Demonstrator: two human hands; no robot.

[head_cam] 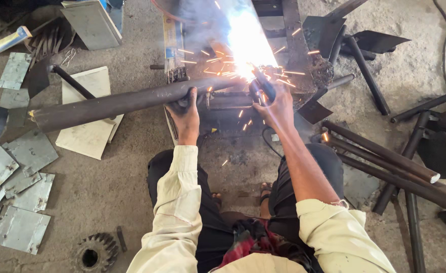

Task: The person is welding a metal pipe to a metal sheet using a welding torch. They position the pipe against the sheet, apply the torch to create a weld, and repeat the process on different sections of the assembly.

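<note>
A metal workshop: welding sparks (245, 40), steel pipes (384, 156), cut plates (20, 230), a gear (92, 253) on a dusty concrete floor (111, 187).

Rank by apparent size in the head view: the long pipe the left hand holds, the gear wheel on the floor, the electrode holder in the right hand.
1. Long pipe
2. Gear wheel
3. Electrode holder, partly lost in glare

Scattered grey square metal plates (21, 230) at left on concrete floor (101, 197); rusty toothed gear (94, 253) below; dark steel rods (384, 156) piled at right.
</note>
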